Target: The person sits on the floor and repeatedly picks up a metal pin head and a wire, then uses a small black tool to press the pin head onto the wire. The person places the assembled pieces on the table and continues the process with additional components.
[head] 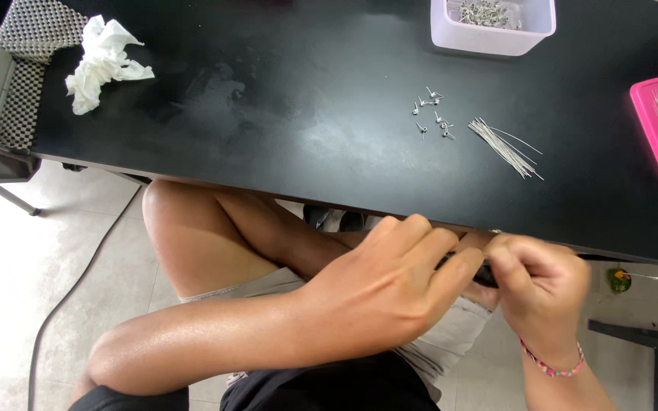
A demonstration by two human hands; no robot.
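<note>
Both hands meet just below the near edge of the black surface [283, 99], closest to the camera and over the person's lap. From the left, the left hand [386, 293] comes across with its fingers [420, 240] curled and pressed together around a small dark object [485, 274], most of which is hidden; it looks gripped from the side to steady it. The right hand [538, 285], with a beaded bracelet [551, 367] at the wrist, meets it from the other side, fingertips pinched on the same dark object. The right hand is slightly blurred, so the exact grip cannot be told. Holding the piece low and close to the body probably gives both hands a firm brace.

Up on the surface, going left to right: a crumpled white tissue [103, 61] lies near the far left corner, well apart from the work. Toward the middle right, a scatter of small metal pieces [432, 113] lies loose, and just beside them a fanned bundle of thin wires [506, 147], both within easy reach above the hands. At the far edge stands a white plastic tub [493, 38] holding more small metal pieces. At the right edge sits a pink tray [649, 114] with more thin wires, keeping stock sorted by kind.
</note>
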